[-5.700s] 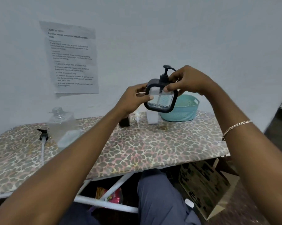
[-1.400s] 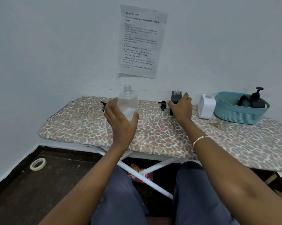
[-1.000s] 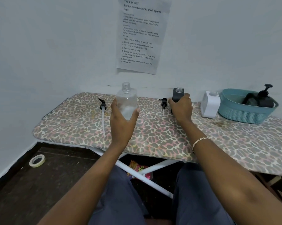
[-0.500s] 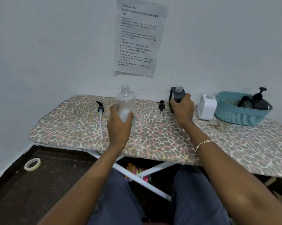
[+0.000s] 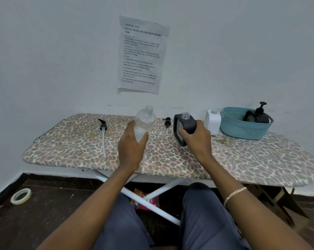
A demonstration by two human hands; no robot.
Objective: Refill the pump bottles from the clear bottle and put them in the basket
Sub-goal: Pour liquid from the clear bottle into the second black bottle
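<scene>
- The left hand (image 5: 132, 148) is wrapped round the lower half of the clear bottle (image 5: 143, 121) and holds it off the board (image 5: 242, 163). The bottle has no cap, and its long axis leans up and to the right.
- The right hand (image 5: 195, 139) is clamped on the side of the black bottle (image 5: 184, 123), which has its open neck on top and tips slightly left. I cannot tell whether its foot touches the board.
- The relation that matters is mouth to neck. The clear bottle's mouth sits to the left of the black neck, near it but apart, and already points that way.
- A small pump (image 5: 167, 121) lies on the board behind the gap between the two bottles.
- To my eye the pour has not begun. The left hand would have to bring the mouth over the neck and tip the bottle further while the right steadies the black one. The neck looks narrow, so a spill on the cover seems the likely slip.
- The basket (image 5: 242, 130) stands far right, nearer the right hand, with one pump bottle (image 5: 257, 116) already inside.
- A white bottle (image 5: 213, 121) stands uncapped just beside the basket.
- A long pump (image 5: 103, 127) lies to the left of the left hand, its tube trailing towards the near edge.
</scene>
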